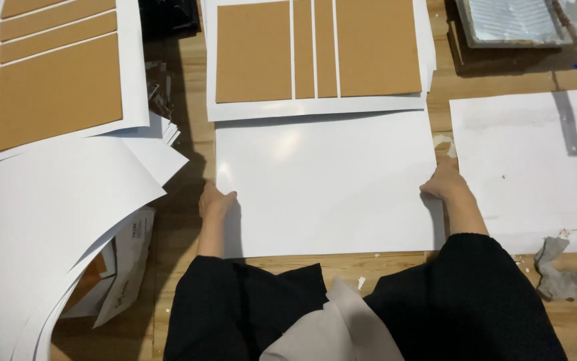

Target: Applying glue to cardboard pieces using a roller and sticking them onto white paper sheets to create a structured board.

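Head view, glossy blank white sheet [328, 184], left hand [213, 200] and right hand [443, 182] gripping its side edges

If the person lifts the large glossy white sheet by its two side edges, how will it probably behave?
The large glossy white sheet will likely sag in the middle: it looks thin, and similar white sheets nearby curl over. It probably weighs little. Its shiny surface may slip under the left hand and right hand.
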